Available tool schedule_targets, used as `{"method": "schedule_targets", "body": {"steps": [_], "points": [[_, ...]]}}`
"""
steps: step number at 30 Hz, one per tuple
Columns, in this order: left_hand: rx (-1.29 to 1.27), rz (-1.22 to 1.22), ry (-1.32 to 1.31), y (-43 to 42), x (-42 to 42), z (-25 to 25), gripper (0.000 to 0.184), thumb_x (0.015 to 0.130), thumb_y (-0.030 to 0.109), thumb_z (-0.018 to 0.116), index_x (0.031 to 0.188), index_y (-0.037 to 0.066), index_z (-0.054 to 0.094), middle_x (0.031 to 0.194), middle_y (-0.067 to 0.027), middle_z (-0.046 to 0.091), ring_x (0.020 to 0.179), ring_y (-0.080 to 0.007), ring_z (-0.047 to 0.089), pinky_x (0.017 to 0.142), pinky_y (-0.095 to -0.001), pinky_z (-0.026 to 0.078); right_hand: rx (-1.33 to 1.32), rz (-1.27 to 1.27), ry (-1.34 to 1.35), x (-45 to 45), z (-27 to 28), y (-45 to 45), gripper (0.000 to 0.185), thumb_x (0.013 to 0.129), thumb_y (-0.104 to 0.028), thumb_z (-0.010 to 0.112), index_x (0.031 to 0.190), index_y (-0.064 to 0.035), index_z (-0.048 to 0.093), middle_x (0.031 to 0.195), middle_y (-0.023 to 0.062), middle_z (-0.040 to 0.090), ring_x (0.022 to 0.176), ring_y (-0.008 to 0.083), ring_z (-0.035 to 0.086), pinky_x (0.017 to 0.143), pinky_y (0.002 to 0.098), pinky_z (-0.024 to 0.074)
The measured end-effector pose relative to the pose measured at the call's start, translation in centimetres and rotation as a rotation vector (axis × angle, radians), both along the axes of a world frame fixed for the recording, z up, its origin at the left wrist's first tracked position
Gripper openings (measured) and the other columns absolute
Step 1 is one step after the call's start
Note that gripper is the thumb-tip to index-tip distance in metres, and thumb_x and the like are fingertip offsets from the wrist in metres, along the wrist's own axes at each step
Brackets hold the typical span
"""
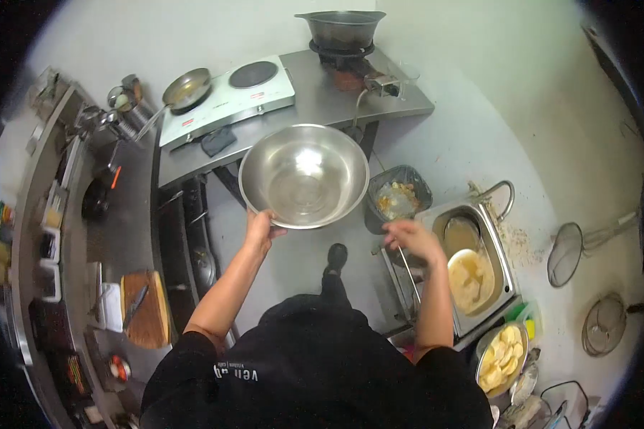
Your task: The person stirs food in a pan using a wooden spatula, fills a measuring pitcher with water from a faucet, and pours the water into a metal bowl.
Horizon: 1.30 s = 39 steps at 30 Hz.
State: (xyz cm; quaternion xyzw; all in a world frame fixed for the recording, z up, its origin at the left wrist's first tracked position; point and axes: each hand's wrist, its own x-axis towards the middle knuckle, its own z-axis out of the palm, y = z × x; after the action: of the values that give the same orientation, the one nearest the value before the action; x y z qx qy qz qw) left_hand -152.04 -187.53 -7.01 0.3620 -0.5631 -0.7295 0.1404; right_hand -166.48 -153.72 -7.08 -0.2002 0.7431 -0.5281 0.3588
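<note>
Head view, looking down past a person's black shirt into a kitchen. At the centre is a wide, shiny steel bowl, held above the floor with its open top facing the camera. The left hand grips its near rim, slightly left of the rim's middle, pinching the edge between thumb and fingers. The right hand is apart from the steel bowl, to its lower right, with fingers loosely bent; whether the fingertips meet cannot be told.

Just right of the steel bowl is a lined bin with pale and yellowish scraps inside. Farther right and nearer the person, a metal sink contains a round dish of cloudy, tan liquid. Below the sink, a metal container is heaped with pale yellow slices. Two round wire strainers appear at the far right of the steel bowl.

Beyond the steel bowl runs a metal counter. On it, to the upper left, a white two-plate cooker carries a frying pan on its left plate. To the upper right, a dark pot sits on a burner. Well to the lower left of the steel bowl, a knife lies on a wooden board. A dark shoe shows below the steel bowl.
</note>
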Motion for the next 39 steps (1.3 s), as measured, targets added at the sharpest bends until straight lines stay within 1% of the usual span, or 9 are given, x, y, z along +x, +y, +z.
{"method": "schedule_targets", "body": {"steps": [9, 15, 18, 21, 23, 30, 35, 37, 39], "points": [[0.109, 0.137, -0.109, -9.5, -17.7, 0.7, 0.063, 0.06, 0.001, 0.046, 0.121, 0.001, 0.033, 0.09, -0.0124, 0.053, 0.071, -0.0247, 0.061, 0.046, -0.0338, 0.055, -0.232, -0.784, 0.113, -37.1, -2.8, -7.3, 0.047, 0.09, -0.043, 0.05, 0.109, -0.0008, 0.058, 0.104, 0.0095, 0.061, 0.092, 0.0168, 0.056, 0.074, 0.0296, 0.047], [0.072, 0.149, -0.123, -13.9, -20.7, 1.0, 0.056, 0.058, -0.001, 0.047, 0.114, 0.003, 0.043, 0.087, -0.008, 0.052, 0.068, -0.0193, 0.053, 0.053, -0.0313, 0.047, -0.206, -0.936, 0.087, -50.4, -4.2, -13.7, 0.087, 0.077, -0.069, 0.049, 0.126, 0.0034, 0.046, 0.131, 0.0169, 0.045, 0.119, 0.0296, 0.043, 0.087, 0.041, 0.0431], [0.102, 0.107, -0.157, -14.9, -21.9, -1.0, 0.059, 0.057, -0.001, 0.047, 0.115, 0.005, 0.043, 0.086, -0.0066, 0.051, 0.073, -0.0191, 0.053, 0.055, -0.0313, 0.046, -0.16, -0.942, 0.05, -53.4, -5.7, -15.6, 0.09, 0.074, -0.072, 0.049, 0.125, 0.0024, 0.048, 0.122, 0.0166, 0.053, 0.11, 0.0283, 0.05, 0.084, 0.0414, 0.0428], [0.017, 0.057, -0.171, -16.3, -22.7, -3.3, 0.061, 0.056, -0.001, 0.048, 0.117, 0.006, 0.043, 0.086, -0.006, 0.051, 0.074, -0.0185, 0.051, 0.057, -0.0304, 0.044, 0.059, -0.751, 0.11, -54.3, -5.5, -16.9, 0.067, 0.081, -0.057, 0.053, 0.114, 0.0016, 0.056, 0.106, 0.0144, 0.062, 0.095, 0.0228, 0.057, 0.074, 0.0358, 0.0435], [0.034, 0.074, -0.216, -16.9, -23.4, -3.7, 0.061, 0.056, -0.001, 0.05, 0.117, 0.007, 0.044, 0.086, -0.0051, 0.051, 0.076, -0.0183, 0.05, 0.06, -0.0299, 0.043, -0.205, -0.834, 0.101, -56.8, -9.9, -15.7, 0.036, 0.088, -0.038, 0.052, 0.093, -0.003, 0.059, 0.081, 0.0087, 0.063, 0.075, 0.0172, 0.058, 0.063, 0.0311, 0.0407], [0.093, -0.119, -0.155, -23.4, -24.1, -5.6, 0.042, 0.059, 0.0, 0.052, 0.1, 0.004, 0.045, 0.072, -0.0021, 0.049, 0.066, -0.0155, 0.048, 0.06, -0.0285, 0.038, -0.909, -1.153, -0.123, -47.0, -2.2, -7.9, 0.03, 0.09, -0.028, 0.045, 0.067, -0.0103, 0.042, 0.058, 0.0025, 0.041, 0.054, 0.0158, 0.04, 0.057, 0.0293, 0.0358], [0.119, -0.282, -0.13, -22.2, -27.7, -2.5, 0.042, 0.059, -0.002, 0.05, 0.101, 0.002, 0.043, 0.073, -0.0062, 0.047, 0.066, -0.0186, 0.047, 0.061, -0.0306, 0.04, -0.944, -1.317, 0.033, -32.7, 3.9, -0.8, 0.039, 0.09, -0.039, 0.046, 0.064, -0.0119, 0.039, 0.054, 0.0013, 0.036, 0.051, 0.0165, 0.035, 0.055, 0.0308, 0.0336], [-0.021, -0.362, -0.037, -20.3, -29.8, -2.1, 0.02, 0.059, 0.004, 0.05, 0.078, 0.005, 0.043, 0.071, -0.0044, 0.045, 0.064, -0.0183, 0.044, 0.059, -0.0329, 0.038, -0.884, -1.425, 0.078, -25.3, 6.0, 0.3, 0.04, 0.088, -0.042, 0.052, 0.063, -0.0131, 0.04, 0.052, -0.0004, 0.033, 0.049, 0.0155, 0.034, 0.054, 0.0302, 0.0316], [0.062, -0.7, -0.012, -20.1, -32.6, -4.8, 0.041, 0.058, 0.0, 0.048, 0.099, 0.001, 0.046, 0.08, -0.006, 0.05, 0.072, -0.0188, 0.048, 0.067, -0.0306, 0.041, -0.786, -1.664, 0.196, -16.5, 8.0, 1.4, 0.04, 0.086, -0.042, 0.056, 0.063, -0.0138, 0.04, 0.052, -0.0015, 0.032, 0.048, 0.0145, 0.033, 0.053, 0.0291, 0.0305]]}}
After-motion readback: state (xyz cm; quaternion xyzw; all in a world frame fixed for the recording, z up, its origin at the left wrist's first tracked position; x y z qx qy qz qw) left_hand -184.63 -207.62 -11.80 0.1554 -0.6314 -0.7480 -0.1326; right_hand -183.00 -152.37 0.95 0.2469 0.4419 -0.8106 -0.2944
